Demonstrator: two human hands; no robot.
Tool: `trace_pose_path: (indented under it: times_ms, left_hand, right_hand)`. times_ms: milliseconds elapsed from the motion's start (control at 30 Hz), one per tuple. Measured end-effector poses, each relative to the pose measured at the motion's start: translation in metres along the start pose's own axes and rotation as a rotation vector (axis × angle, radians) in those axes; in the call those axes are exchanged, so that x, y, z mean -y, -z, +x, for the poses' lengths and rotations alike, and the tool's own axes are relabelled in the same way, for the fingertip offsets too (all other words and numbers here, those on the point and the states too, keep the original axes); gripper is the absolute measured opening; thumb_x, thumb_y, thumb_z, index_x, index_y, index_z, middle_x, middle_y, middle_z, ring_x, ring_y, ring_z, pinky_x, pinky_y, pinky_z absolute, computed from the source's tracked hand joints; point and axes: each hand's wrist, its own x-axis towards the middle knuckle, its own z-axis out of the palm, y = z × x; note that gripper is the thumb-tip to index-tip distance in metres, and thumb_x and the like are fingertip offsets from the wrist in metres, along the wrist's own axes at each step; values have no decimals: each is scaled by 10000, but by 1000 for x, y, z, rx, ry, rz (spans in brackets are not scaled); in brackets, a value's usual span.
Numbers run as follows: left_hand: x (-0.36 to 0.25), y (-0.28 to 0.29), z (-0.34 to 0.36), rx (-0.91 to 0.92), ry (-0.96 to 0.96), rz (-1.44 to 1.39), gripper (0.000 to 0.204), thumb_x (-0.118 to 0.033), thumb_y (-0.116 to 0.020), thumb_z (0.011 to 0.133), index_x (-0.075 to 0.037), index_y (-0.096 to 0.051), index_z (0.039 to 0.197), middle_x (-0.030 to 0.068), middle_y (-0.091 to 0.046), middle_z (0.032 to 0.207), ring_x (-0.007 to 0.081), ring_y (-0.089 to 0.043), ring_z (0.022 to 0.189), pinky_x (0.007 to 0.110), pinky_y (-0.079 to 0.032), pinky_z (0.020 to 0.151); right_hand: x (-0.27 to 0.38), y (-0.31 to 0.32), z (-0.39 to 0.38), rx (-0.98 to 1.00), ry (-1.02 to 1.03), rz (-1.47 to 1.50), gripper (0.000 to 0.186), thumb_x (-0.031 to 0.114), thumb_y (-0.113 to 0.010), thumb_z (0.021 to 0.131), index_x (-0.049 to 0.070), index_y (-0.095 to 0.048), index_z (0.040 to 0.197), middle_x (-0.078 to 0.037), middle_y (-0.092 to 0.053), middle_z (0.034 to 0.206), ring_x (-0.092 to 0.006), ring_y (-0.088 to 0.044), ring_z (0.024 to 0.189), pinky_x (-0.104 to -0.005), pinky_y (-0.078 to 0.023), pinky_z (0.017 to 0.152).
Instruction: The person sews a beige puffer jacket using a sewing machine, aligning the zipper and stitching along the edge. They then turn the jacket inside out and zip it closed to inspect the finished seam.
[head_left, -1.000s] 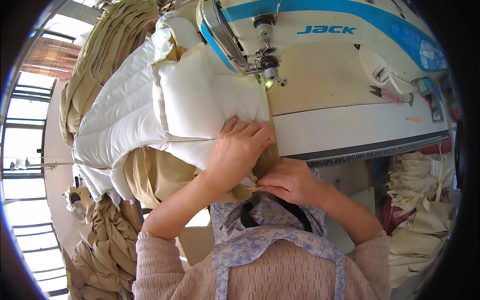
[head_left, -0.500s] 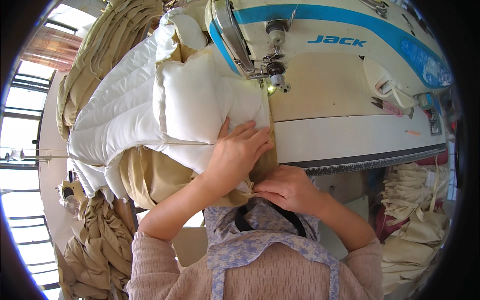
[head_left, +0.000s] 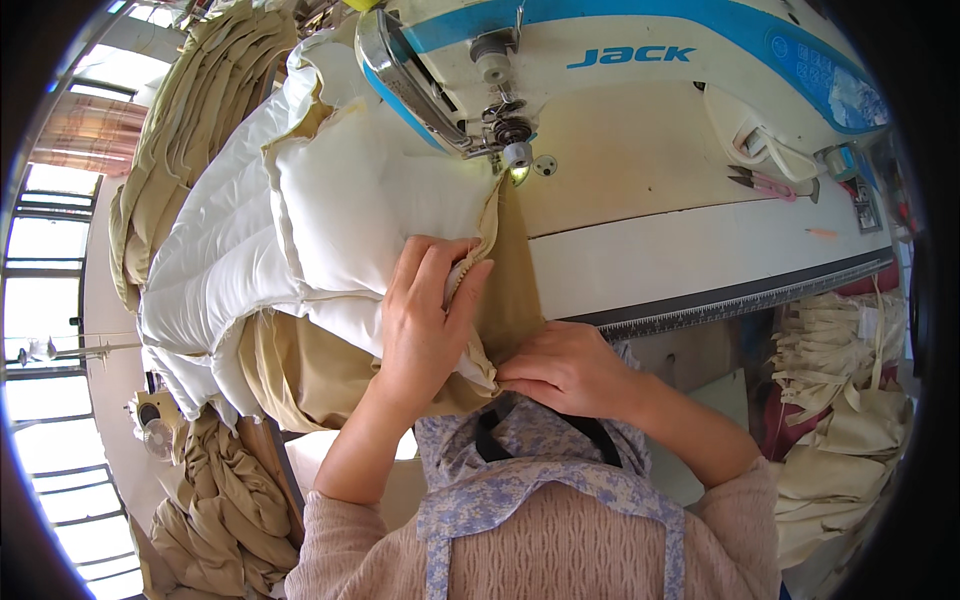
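**Fingers flat on quilted panel, seam edge pinched at surface rim**

Fingers (head_left: 440,270) of the left hand (head_left: 425,330) lie spread and pressed flat on the white quilted padded panel (head_left: 360,220), tips pointing toward 12 o'clock, just beside the tan fabric strip (head_left: 510,280). The right hand (head_left: 570,370) sits at 4 o'clock from the left, fingers curled together, pinching the tan edge where it drops over the near rim of the surface (head_left: 680,250). The hands are nearly touching.

The panel is bunched at 10 o'clock from the hands, and its leading edge reaches the presser foot (head_left: 515,155) of the white and blue sewing machine (head_left: 600,60) at 12 o'clock. A blue label panel (head_left: 830,85) sits at the machine's right end, at 2 o'clock. Pink-handled snips (head_left: 765,183) lie on the surface at 2 o'clock. Tan fabric piles: one at 9 o'clock (head_left: 170,150), one at 7 o'clock (head_left: 215,510). Pale stacked pieces (head_left: 840,400) at 4 o'clock.
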Motion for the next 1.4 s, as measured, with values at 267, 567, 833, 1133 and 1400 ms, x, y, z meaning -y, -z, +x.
trace_pose_path:
  times_ms: [267, 567, 833, 1133, 1400]
  left_hand:
    - [3, -1, -11, -130, -122, 234, 210, -72, -750, 837, -22, -625, 999, 107, -569, 965, 294, -576, 829, 377, -491, 707]
    - [-9, 22, -37, 5, -19, 343, 249, -56, -723, 784, -57, -599, 999, 96, -551, 962, 289, -555, 920, 409, -434, 835]
    - [-24, 16, -27, 271, -201, 251, 160, -104, -720, 839, -46, -592, 916, 86, -586, 822, 303, -588, 739, 391, -481, 701]
    - [-18, 3, -44, 102, -177, 277, 182, 22, -634, 816, -39, -550, 966, 86, -570, 794, 267, -593, 743, 374, -460, 679]
    - [-4, -10, -49, 177, -315, 324, 261, -39, -673, 798, -28, -579, 1041, 75, -574, 819, 242, -575, 767, 364, -441, 713]
  right_hand:
    - [2, 4, 0, 56, -20, 89, 108, 217, -733, 853, 136, -717, 923, -54, -670, 757, -265, -643, 694, -379, -513, 672]
    - [29, 7, 6, 138, -193, 35, 247, 281, -737, 862, 96, -713, 1023, -21, -692, 976, -248, -620, 947, -391, -470, 886]
    - [21, -18, -2, -6, 149, 121, 137, 180, -722, 814, 98, -677, 915, -17, -674, 905, -209, -620, 879, -369, -474, 872]
    - [15, -25, -21, -7, 162, -175, 166, 113, -685, 727, 89, -670, 890, -25, -670, 831, -198, -646, 796, -331, -497, 798]
    - [20, -19, -15, -68, 2, -15, 114, 110, -709, 816, 68, -660, 910, -64, -658, 824, -251, -648, 814, -361, -512, 784]
